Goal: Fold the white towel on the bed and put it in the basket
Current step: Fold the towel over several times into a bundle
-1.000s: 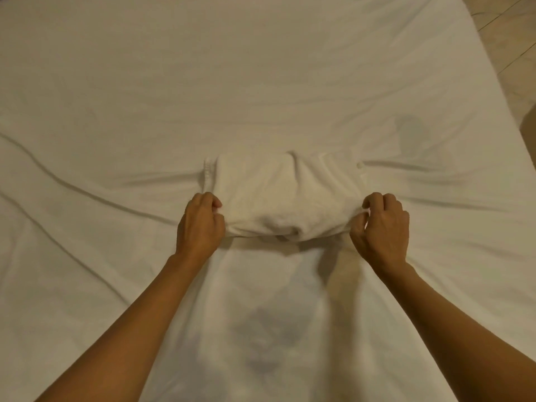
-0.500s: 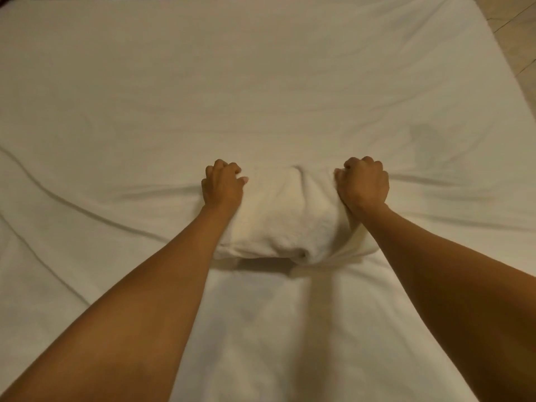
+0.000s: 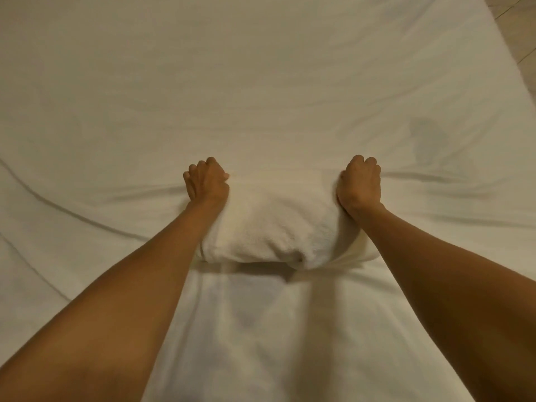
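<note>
Towel [image 3: 272, 224]: folded into a thick pad, lying on the bed [image 3: 261, 82] at frame centre, slightly toward 6 o'clock. Your left hand [image 3: 207, 181] has its grip clamped on the towel's far left corner, at about 10 o'clock on the pad, fingers curled under, knuckles up. Your right hand [image 3: 359, 181] does the same on the far right corner, at about 2 o'clock, fingers curled tight round the cloth. Both forearms run from the 7 and 5 o'clock corners of the frame up to the pad; the left one overlaps the towel's left edge, the right one its right edge. Near edge of the towel, at 6 o'clock, is a rounded fold with a dark shadow line below it on the sheet. A small loose flap shows at about 5 o'clock on the pad, just inside your right forearm. Sheet is white and creased: long wrinkles run out toward 9 o'clock from your left hand, shorter ones toward 3 o'clock from your right. A faint grey patch sits on the sheet at 2 o'clock, well apart from the towel. Strip of tiled floor [image 3: 519, 21] shows past the bed edge at 1 o'clock.
</note>
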`<state>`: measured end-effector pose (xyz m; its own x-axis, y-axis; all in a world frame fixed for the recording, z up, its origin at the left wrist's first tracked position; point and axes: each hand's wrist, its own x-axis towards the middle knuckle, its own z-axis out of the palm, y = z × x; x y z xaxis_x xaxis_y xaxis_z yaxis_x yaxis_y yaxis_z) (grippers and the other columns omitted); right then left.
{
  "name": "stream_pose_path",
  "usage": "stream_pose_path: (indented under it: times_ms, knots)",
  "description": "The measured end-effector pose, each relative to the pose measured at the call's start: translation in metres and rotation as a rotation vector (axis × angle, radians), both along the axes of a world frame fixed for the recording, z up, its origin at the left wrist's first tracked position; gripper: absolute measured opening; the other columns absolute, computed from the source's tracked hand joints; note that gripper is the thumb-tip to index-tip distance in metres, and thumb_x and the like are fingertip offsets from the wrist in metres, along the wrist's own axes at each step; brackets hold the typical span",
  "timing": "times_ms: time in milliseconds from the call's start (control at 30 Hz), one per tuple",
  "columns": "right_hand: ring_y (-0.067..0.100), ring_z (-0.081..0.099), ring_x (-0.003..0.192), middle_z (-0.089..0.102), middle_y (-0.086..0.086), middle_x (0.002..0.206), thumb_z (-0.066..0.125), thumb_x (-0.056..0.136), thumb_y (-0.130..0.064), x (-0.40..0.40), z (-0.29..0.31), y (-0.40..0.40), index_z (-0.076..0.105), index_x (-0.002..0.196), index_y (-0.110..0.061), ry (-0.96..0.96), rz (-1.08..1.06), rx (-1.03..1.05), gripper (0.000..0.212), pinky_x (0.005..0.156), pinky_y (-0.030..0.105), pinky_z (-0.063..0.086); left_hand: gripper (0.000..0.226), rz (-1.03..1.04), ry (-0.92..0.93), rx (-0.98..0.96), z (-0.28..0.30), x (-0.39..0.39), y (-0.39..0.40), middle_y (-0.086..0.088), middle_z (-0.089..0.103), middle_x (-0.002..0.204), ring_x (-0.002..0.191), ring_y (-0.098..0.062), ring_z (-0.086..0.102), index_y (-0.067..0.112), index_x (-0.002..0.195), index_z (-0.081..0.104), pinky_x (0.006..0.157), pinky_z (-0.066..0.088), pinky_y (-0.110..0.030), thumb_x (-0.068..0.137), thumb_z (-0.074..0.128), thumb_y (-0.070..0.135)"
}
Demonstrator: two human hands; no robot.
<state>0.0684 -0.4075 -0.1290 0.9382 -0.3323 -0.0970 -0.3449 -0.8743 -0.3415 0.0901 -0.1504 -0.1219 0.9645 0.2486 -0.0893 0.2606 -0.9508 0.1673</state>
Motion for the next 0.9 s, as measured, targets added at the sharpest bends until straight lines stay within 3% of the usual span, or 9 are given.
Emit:
stream_pose_path:
  times_ms: [100,167,300,400,500,600,767,900]
  knots:
    - [0.037,0.046,0.103,0.05,0.025,0.11,0.045,0.087,0.006,-0.003,0.002,0.001,0.05,0.102,0.004,-0.036,0.009,-0.043,0.016,0.078,0.036,0.035,0.02,-0.008,0.061,0.002,0.004,0.0,-0.009,-0.017,0.057,0.117,0.114,-0.033,0.048,0.001,0.112,0.056,0.096,0.035,-0.038,0.095,0.05,0.012]
    - [0.037,0.047,0.1,0.052,0.023,0.108,0.046,0.092,-0.005,-0.008,0.004,-0.004,0.052,0.103,0.002,-0.093,0.056,-0.122,0.015,0.075,0.037,0.033,0.024,-0.086,0.038,0.019,0.007,-0.004,-0.011,-0.016,0.054,0.122,0.116,-0.031,0.045,0.003,0.117,0.053,0.098,0.034,-0.038,0.097,0.047,0.016]
    - [0.037,0.042,0.124,0.046,0.021,0.136,0.038,0.098,-0.029,-0.035,0.01,-0.008,0.051,0.127,-0.008,-0.225,0.116,-0.084,0.038,0.098,0.045,0.034,0.051,-0.306,0.002,-0.172,0.015,-0.042,-0.016,-0.009,0.029,0.153,0.143,-0.023,0.021,0.011,0.142,0.037,0.118,0.014,-0.035,0.1,0.036,0.039]
    - [0.034,0.033,0.136,0.035,0.017,0.149,0.03,0.097,-0.036,-0.073,0.013,0.008,0.046,0.136,-0.015,-0.314,0.289,-0.044,0.047,0.107,0.046,0.029,0.076,-0.493,-0.047,-0.229,0.014,-0.094,-0.026,-0.003,0.016,0.159,0.148,-0.016,0.009,0.014,0.148,0.028,0.119,0.0,-0.031,0.091,0.019,0.064]
    - [0.02,0.007,0.145,0.012,0.005,0.158,0.017,0.097,-0.048,-0.114,-0.002,0.012,0.021,0.149,-0.025,-0.109,0.516,-0.058,0.057,0.116,0.04,0.009,0.09,-0.652,0.042,-0.061,-0.011,-0.134,-0.01,0.002,-0.004,0.159,0.147,-0.011,-0.005,0.018,0.152,0.005,0.117,-0.005,-0.033,0.083,0.015,0.075]
    - [0.014,-0.004,0.146,0.0,0.0,0.159,0.011,0.097,-0.051,-0.138,-0.028,0.005,0.006,0.151,-0.025,-0.005,0.519,-0.092,0.06,0.118,0.035,0.0,0.087,-0.679,0.11,0.062,-0.038,-0.149,0.012,-0.001,-0.003,0.16,0.147,-0.012,-0.004,0.016,0.152,0.0,0.117,0.007,-0.037,0.087,0.015,0.072]
    - [0.011,-0.014,0.144,-0.009,-0.001,0.158,0.004,0.095,-0.051,-0.142,-0.032,0.015,-0.002,0.151,-0.025,0.06,0.477,-0.061,0.062,0.117,0.034,-0.009,0.083,-0.682,0.175,-0.002,-0.034,-0.149,0.01,0.004,-0.013,0.159,0.145,-0.007,-0.012,0.019,0.151,-0.007,0.117,-0.006,-0.032,0.087,0.01,0.07]
    - [0.01,-0.014,0.143,-0.013,-0.005,0.157,0.001,0.092,-0.054,-0.133,-0.01,0.014,-0.004,0.15,-0.031,0.018,0.403,0.079,0.063,0.118,0.035,-0.005,0.087,-0.652,0.114,-0.072,-0.01,-0.139,0.003,0.004,-0.004,0.159,0.147,-0.01,0.0,0.017,0.151,0.002,0.117,-0.007,-0.03,0.084,-0.005,0.071]
